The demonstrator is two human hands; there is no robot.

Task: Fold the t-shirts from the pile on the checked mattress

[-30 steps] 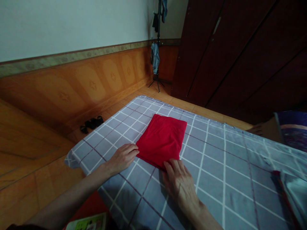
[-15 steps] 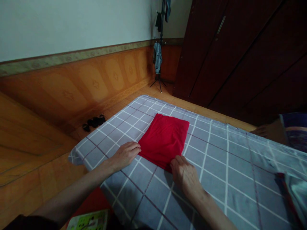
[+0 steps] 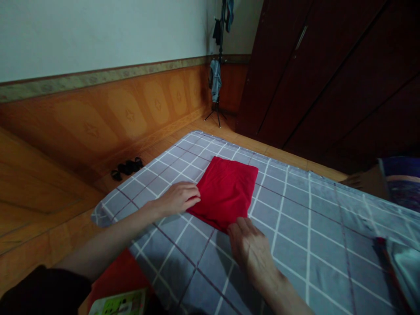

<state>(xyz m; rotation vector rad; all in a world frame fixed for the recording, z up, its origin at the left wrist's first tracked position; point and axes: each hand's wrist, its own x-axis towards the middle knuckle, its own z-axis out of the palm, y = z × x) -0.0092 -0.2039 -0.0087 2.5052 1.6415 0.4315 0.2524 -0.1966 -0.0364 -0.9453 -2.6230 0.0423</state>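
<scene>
Your L hand [image 3: 177,199] is flat on the left edge of the folded red cloth [image 3: 226,192], fingers together, no pinch; prob pinning it so the fold doesn't slide. R hand [image 3: 251,253] is open, fingers a bit spread, tips on the near edge, also no pinch; looks like squaring that edge. Cloth lies flat w/ some wrinkles, about mid-far on the grey checked sheet [image 3: 295,227], which gives it a smooth base, imo. Dark shoes [image 3: 127,166] sit on the floor far left, coat stand [image 3: 218,74] far back, magazine [image 3: 118,302] at near edge.
</scene>
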